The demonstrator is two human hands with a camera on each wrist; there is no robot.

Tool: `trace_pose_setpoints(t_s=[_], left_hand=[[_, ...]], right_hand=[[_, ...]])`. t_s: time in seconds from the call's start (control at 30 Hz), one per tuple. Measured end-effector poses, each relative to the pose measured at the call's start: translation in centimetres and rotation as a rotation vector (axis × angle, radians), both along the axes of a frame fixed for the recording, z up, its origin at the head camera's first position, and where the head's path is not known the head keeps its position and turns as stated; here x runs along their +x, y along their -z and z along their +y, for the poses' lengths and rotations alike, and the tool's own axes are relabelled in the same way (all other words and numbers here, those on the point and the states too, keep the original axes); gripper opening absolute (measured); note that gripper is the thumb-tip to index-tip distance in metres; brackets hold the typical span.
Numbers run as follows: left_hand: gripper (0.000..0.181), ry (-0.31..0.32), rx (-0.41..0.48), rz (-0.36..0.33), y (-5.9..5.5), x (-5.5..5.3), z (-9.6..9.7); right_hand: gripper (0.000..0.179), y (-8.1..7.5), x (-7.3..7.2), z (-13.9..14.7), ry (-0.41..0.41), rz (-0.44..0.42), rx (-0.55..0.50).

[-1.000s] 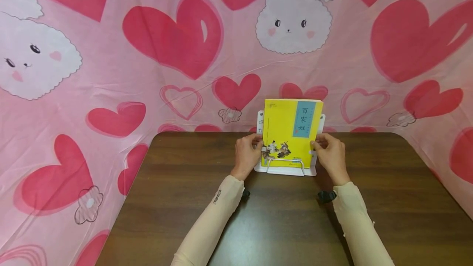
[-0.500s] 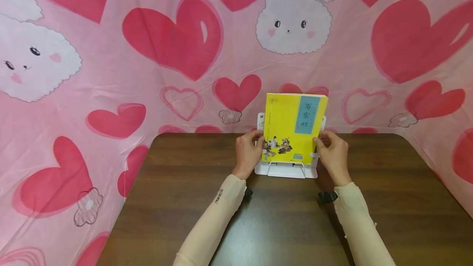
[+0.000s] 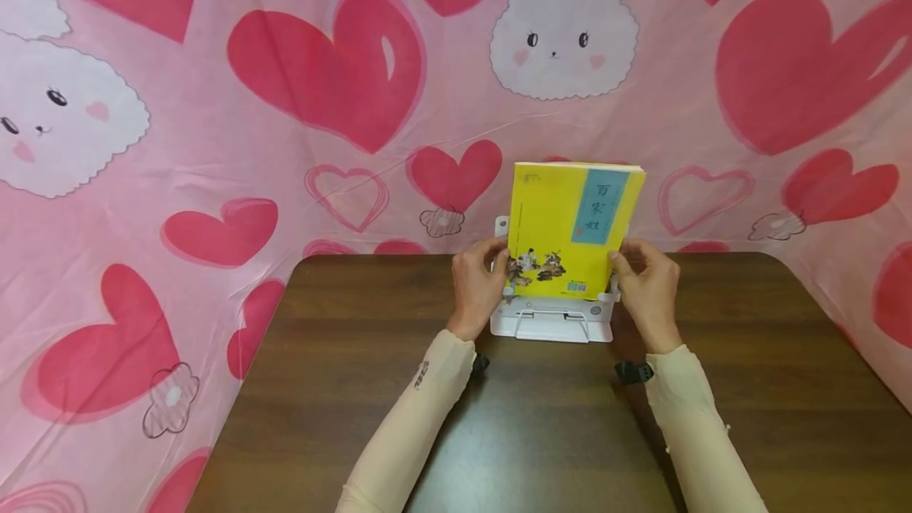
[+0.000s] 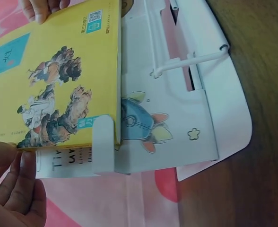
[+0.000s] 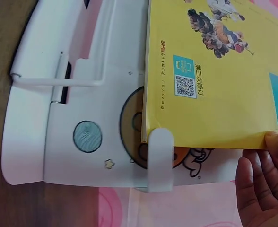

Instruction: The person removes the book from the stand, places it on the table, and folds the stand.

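Observation:
A yellow paperback book (image 3: pixel 552 216) with a blue title panel leans upright over a white metal book stand (image 3: pixel 507 326). My left hand (image 3: pixel 479 287) pinches the book's left edge, thumb on the cover side. On the opposite edge, my right hand (image 3: pixel 648 291) pinches it likewise. The book's bottom edge sits above the stand's wire page holder (image 4: pixel 191 61), exposing the stand's printed back plate. In the left wrist view a white side clip (image 4: pixel 103 146) overlaps the lower corner of the cover. The other side clip (image 5: pixel 160 161) reaches the opposite corner in the right wrist view.
The stand is on a dark brown wooden table (image 3: pixel 370 323), near its back edge. Behind it hangs a pink cloth (image 3: pixel 456 101) printed with hearts and rabbits. Black straps (image 3: pixel 632 373) show at both wrists, below light sleeves (image 3: pixel 406 426).
Both hands have raised the book from the stand's bottom ledge, up and slightly right. Its top now tilts a little rightward, and more of the stand's back plate shows beneath it.

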State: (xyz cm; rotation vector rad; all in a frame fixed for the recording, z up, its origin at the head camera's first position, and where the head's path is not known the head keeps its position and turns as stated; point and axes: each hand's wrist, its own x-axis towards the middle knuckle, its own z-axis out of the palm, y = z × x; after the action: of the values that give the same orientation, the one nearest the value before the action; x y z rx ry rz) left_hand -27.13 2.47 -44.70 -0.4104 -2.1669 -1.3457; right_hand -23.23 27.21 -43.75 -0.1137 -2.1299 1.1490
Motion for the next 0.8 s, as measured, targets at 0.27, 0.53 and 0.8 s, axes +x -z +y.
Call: trace_pose_setpoints(t_s=[0.27, 0.53, 0.8], left_hand=[[0.017, -0.02, 0.012, 0.091, -0.5, 0.1, 0.0], [0.017, 0.022, 0.04, 0.113, -1.6, 0.5, -0.5], [0.018, 0.059, 0.027, 0.043, -2.2, 1.1, -1.5]], right_hand=[[0.02, -0.8, 0.3, -0.3, -0.011, 0.052, -0.052], [0.02, -1.7, 1.0, -0.7, -0.029, 0.068, -0.073], [0.019, -1.8, 1.3, -0.8, -0.037, 0.03, -0.068]])
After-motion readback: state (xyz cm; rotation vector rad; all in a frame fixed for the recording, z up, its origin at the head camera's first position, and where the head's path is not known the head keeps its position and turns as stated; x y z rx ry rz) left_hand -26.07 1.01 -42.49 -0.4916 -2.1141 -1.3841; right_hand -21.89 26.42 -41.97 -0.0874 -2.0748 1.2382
